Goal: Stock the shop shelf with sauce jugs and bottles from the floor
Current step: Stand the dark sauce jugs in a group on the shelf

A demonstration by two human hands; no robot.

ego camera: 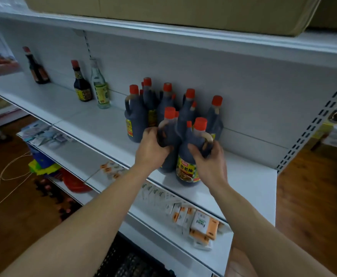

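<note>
A dark plastic sauce jug with a red cap, the left jug (170, 134), stands upright near the front edge of the white metal shelf (249, 176). The left hand (152, 149) curls round its handle side. Touching it, the right jug (187, 170) is also upright with its cap up and its yellow label facing the front edge. The right hand (210, 162) grips its looped handle. More red-capped jugs (136, 116) crowd behind, against the back panel. Bare shelf runs to the right end, and leftward to a clear glass bottle (100, 88).

Dark red-capped sauce jugs (163, 104) cluster far on the white metal shelf (87, 124); left front jug (170, 134) and right front jug (187, 166) stand nearer, side by side; three glass bottles (81, 84) well left.
</note>
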